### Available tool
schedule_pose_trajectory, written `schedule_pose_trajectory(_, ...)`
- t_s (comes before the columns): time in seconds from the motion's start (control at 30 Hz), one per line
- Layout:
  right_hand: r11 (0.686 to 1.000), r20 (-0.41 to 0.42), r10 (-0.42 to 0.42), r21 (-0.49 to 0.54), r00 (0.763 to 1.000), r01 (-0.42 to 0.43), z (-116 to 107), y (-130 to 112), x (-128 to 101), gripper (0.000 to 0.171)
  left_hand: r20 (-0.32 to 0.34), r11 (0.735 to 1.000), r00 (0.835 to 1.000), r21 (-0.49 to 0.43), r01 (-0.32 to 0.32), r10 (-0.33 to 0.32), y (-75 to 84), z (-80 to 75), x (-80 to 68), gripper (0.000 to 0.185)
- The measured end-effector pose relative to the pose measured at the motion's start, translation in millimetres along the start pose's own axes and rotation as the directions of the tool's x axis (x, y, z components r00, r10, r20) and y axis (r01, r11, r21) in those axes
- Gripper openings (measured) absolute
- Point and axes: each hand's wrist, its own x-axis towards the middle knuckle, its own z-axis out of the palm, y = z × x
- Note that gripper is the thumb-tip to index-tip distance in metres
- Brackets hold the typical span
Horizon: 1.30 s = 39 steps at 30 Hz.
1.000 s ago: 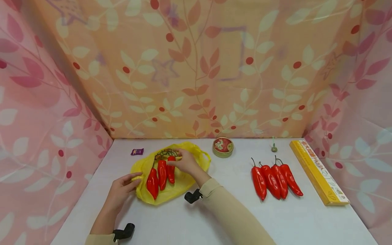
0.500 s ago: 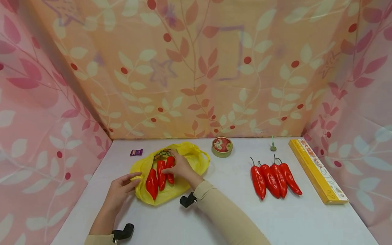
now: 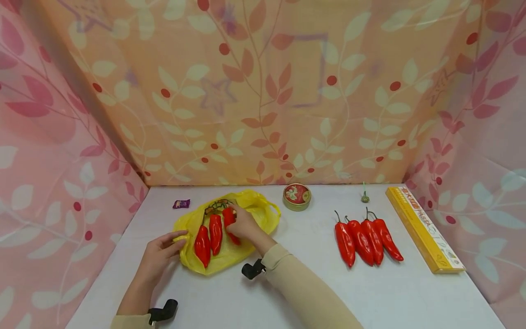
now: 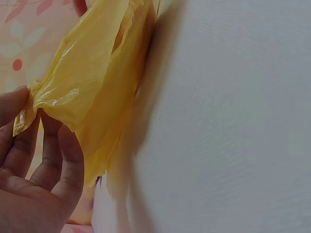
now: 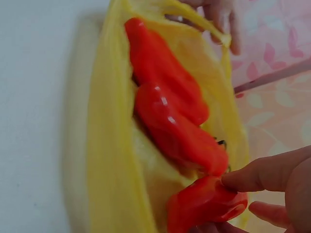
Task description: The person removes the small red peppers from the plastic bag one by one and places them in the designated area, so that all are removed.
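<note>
Three red chili peppers lie in and on the yellow plastic bag (image 3: 263, 214) at the table's left centre. My left hand (image 3: 158, 256) pinches the bag's left edge between thumb and fingertips; the left wrist view shows the gathered plastic (image 4: 73, 90) lifted there. With my right hand (image 3: 246, 225) I grip the rightmost pepper (image 5: 197, 206) near its top, thumb on one side and fingers partly hidden behind. The middle pepper (image 3: 215, 234) and the left pepper (image 3: 202, 246) rest beside it, untouched. Dark thin stems (image 3: 218, 206) cluster at the peppers' upper ends.
Several red peppers (image 3: 363, 242) lie side by side at the right. Beyond them stands a yellow pasta box (image 3: 425, 230). A round red tin (image 3: 297, 197), a small green-stemmed item (image 3: 365, 197) and a purple wrapped candy (image 3: 181, 204) sit along the back, before the patterned cloth.
My right hand has slid down along the rightmost pepper and taken hold of it. That pepper now tilts, its lower end swung right. The left hand keeps its place on the bag.
</note>
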Motion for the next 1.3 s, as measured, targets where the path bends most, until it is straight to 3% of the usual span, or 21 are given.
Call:
schedule_pose_trajectory(0.23, 0.997, -0.012, -0.035, 0.067, 0.999, 0.036, -11, -4, -11, 0.075, -0.007, 1.0, 1.0, 0.0, 0.01, -0.01, 0.3, -0.3, 0.8, 0.049)
schedule_pose_trajectory(0.53, 0.989, -0.041, -0.058, 0.134, 0.998, 0.063, -18, -7, -24, 0.053, -0.007, 1.0, 1.0, -0.006, 0.005, -0.005, 2.4, -0.4, -0.1, 0.049)
schedule_pose_trajectory(0.8, 0.961, -0.092, -0.117, 0.243, 0.989, 0.136, -30, -9, -41, 0.041, -0.005, 1.0, 1.0, -0.015, 0.004, -0.004, 5.6, -0.6, -1.9, 0.048)
schedule_pose_trajectory(1.07, 0.97, -0.126, -0.16, 0.161, 0.979, 0.18, -46, -4, -61, 0.056, -0.003, 0.999, 1.0, -0.032, 0.009, -0.009, 5.2, 0.9, 1.3, 0.048)
schedule_pose_trajectory(1.3, 0.969, -0.19, -0.198, 0.11, 0.962, 0.221, -68, 3, -75, 0.057, -0.002, 0.999, 1.0, -0.039, 0.005, -0.005, 5.1, 1.0, 1.0, 0.047)
